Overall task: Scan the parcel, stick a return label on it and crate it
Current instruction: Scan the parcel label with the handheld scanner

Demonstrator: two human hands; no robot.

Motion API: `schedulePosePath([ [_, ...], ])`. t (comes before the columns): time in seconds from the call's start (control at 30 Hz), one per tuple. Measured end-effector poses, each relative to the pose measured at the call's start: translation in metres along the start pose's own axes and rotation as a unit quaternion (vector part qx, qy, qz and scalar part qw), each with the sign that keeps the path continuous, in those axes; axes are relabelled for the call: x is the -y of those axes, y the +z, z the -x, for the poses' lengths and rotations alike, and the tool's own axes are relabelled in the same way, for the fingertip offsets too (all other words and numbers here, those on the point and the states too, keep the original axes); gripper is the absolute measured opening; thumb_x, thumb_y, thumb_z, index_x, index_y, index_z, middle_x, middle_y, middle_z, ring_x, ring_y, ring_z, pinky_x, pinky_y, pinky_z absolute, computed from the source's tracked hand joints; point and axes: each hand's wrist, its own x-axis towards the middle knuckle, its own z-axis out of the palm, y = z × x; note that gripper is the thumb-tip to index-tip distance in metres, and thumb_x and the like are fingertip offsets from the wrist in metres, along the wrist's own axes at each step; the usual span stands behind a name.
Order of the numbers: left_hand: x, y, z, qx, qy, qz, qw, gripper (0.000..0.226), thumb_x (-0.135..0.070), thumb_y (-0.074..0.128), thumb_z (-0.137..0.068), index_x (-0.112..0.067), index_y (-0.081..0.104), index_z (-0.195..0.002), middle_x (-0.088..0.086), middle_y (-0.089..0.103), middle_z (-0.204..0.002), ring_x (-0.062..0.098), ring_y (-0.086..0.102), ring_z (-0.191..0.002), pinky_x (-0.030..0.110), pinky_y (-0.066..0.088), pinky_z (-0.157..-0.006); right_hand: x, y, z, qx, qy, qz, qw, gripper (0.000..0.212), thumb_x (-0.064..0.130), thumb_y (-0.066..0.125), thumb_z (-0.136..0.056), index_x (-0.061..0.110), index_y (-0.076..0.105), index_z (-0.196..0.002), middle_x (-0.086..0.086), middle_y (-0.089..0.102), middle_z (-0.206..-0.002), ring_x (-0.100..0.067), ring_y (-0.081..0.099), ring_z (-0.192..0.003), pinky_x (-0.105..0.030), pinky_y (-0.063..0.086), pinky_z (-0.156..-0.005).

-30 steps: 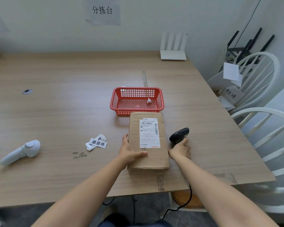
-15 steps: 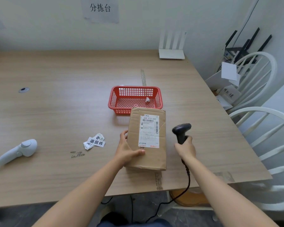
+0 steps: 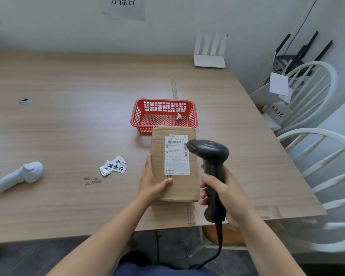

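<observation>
Scanning was the step in hand: the right hand [image 3: 225,193] had its grip wrapped tight round the handle of the black corded barcode scanner [image 3: 209,156], whose head hung over the white shipping label [image 3: 176,156]. The flat brown cardboard parcel [image 3: 174,166] lay on the wooden counter [image 3: 68,116], its left edge pinched in the left hand [image 3: 151,184]. Next, I judged, came a slip from the white return labels [image 3: 114,167], then the red plastic mesh crate [image 3: 163,114] just beyond.

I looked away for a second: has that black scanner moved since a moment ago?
Yes. The scanner was low by the table beside the parcel; the right hand has lifted it and swung its head left over the parcel's white label.
</observation>
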Motion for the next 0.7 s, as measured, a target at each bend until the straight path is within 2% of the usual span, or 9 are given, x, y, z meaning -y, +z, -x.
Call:
schedulePosePath([
  [0.13,0.000,0.001,0.005,-0.015,0.005,0.002,1.000,0.108,-0.030,0.075,-0.061,-0.024,0.010,-0.147,0.005,0.037,-0.149,0.021,0.039,-0.134,0.044,0.034,-0.112,-0.004,0.012,-0.002,-0.003,-0.006,0.025,1.000,0.009,0.011,0.056,-0.087,0.010,0.049,-0.093,-0.009,0.050,-0.069,-0.015,0.050,-0.048,-0.025,0.048,-0.042],
  [0.23,0.001,0.002,0.008,-0.021,0.013,0.010,1.000,0.105,-0.019,0.077,-0.067,-0.019,0.009,-0.147,0.005,0.033,-0.151,0.020,0.036,-0.136,0.041,0.032,-0.114,-0.007,0.019,-0.004,-0.007,-0.017,0.049,0.999,0.008,0.011,0.056,-0.087,0.012,0.048,-0.091,-0.008,0.051,-0.069,-0.015,0.049,-0.047,-0.026,0.048,-0.042],
  [0.7,0.005,0.005,0.010,-0.037,0.023,0.010,0.999,0.105,-0.020,0.078,-0.067,-0.018,0.009,-0.147,0.006,0.032,-0.151,0.021,0.035,-0.137,0.043,0.032,-0.114,-0.008,0.026,-0.003,-0.011,-0.009,0.055,0.998,0.022,0.015,0.055,-0.088,0.002,0.048,-0.104,-0.011,0.052,-0.074,-0.017,0.051,-0.053,-0.029,0.048,-0.046],
])
